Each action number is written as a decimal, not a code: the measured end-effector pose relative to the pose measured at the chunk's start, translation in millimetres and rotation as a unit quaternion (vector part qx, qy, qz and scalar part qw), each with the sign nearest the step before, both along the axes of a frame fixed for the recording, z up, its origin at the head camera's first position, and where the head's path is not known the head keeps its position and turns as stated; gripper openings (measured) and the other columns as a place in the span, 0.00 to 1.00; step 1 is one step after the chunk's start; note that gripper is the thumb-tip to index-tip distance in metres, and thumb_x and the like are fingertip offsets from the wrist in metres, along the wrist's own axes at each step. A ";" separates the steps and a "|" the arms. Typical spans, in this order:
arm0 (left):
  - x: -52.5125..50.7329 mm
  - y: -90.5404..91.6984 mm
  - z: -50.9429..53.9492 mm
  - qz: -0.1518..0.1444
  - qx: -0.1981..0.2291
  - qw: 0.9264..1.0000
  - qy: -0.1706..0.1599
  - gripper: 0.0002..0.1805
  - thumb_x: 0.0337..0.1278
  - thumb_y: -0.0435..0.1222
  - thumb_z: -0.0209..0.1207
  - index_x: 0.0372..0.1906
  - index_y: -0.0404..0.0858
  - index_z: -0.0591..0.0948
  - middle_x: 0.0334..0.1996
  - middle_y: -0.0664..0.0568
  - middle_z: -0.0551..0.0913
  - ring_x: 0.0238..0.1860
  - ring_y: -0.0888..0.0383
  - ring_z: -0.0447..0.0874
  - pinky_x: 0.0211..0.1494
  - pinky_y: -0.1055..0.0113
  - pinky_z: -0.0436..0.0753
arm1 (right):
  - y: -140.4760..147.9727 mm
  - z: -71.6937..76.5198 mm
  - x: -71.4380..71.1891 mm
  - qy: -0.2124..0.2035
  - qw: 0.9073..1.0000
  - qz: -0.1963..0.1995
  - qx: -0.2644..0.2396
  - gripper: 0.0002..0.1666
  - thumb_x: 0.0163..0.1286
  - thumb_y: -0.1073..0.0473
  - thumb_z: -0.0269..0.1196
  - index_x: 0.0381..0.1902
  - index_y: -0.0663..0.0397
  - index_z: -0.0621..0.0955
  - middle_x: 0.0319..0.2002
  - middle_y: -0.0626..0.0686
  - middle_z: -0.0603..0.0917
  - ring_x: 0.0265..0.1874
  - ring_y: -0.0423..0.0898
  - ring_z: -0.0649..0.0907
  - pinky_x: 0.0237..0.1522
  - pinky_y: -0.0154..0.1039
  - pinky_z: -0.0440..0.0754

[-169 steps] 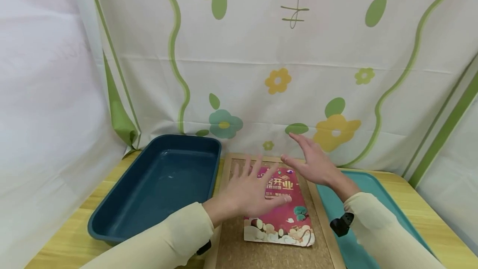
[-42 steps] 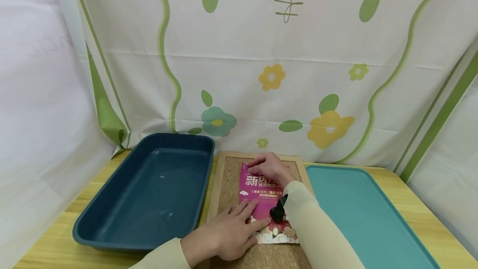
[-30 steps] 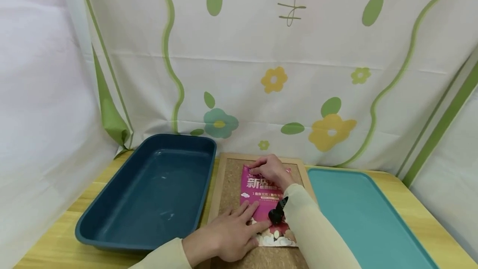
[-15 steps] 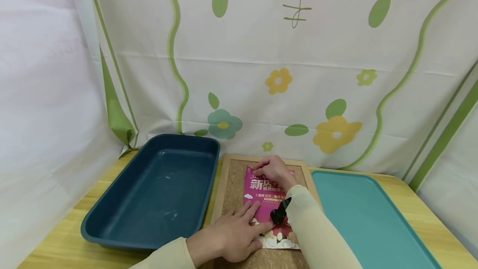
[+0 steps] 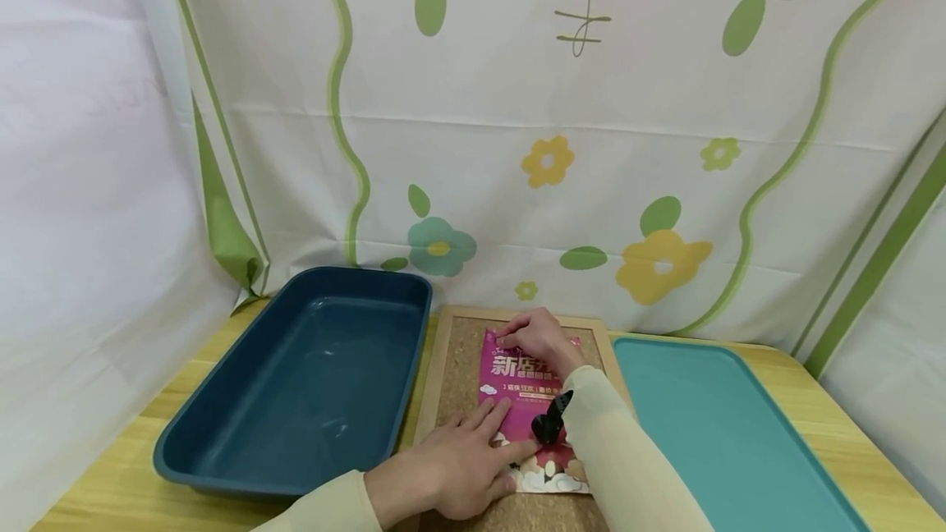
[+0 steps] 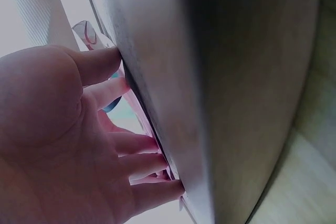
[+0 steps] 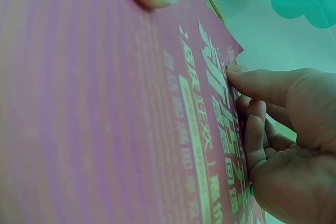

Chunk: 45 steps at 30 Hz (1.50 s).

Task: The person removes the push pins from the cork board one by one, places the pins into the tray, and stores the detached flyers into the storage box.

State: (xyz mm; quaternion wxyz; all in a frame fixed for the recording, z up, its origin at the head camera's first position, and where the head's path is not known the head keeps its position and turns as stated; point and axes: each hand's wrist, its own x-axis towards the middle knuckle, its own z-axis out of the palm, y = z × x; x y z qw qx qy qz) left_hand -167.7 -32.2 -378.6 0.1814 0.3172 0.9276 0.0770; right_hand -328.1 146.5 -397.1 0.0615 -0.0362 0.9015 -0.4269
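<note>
Pink poster [image 5: 525, 409] lies on the cork board [image 5: 456, 368] in our head view, our left hand [image 5: 464, 462] spread wide over its lower part, our right hand [image 5: 542, 337] at its top edge; left of the board sits a basin [image 5: 296, 376]. Our left wrist view shows straight fingers [image 6: 137, 164], apart. From the right wrist, our thumb [image 7: 270, 86] touches the poster, other fingers curled; whether they pinch anything we cannot tell.

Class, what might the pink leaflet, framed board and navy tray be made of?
Pink leaflet: probably paper, thin, printed; gloss uncertain.
Framed board: seemingly matt cork, speckled brown; pale frame, possibly wood.
Navy tray: likely glossy plastic; rounded corners, bright highlights.
</note>
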 end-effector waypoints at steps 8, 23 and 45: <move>-0.5 -1.6 -0.2 -0.006 0.002 1.000 0.006 0.29 0.77 0.56 0.54 0.78 0.75 0.65 0.87 0.54 0.54 0.87 0.46 0.52 0.79 0.37 0.71 | -0.9 -0.2 0.7 -0.006 1.000 0.003 -0.005 0.05 0.70 0.57 0.73 0.40 0.49 0.94 0.47 0.53 0.91 0.42 0.46 0.84 0.40 0.35 0.78; -0.9 -1.1 -0.4 -0.009 -0.001 1.000 0.012 0.29 0.77 0.56 0.55 0.78 0.75 0.66 0.87 0.54 0.55 0.87 0.46 0.53 0.78 0.38 0.72 | 1.7 0.3 0.9 -0.009 1.000 0.005 -0.022 0.05 0.70 0.59 0.73 0.39 0.52 0.93 0.44 0.53 0.91 0.41 0.47 0.84 0.41 0.37 0.78; -2.6 -0.3 -2.2 -0.016 -0.003 1.000 0.006 0.30 0.78 0.56 0.54 0.79 0.76 0.65 0.86 0.53 0.55 0.87 0.47 0.54 0.78 0.39 0.73 | 4.1 1.9 -0.4 -0.020 0.998 0.015 -0.055 0.04 0.70 0.60 0.72 0.39 0.53 0.93 0.42 0.54 0.90 0.38 0.48 0.84 0.38 0.37 0.80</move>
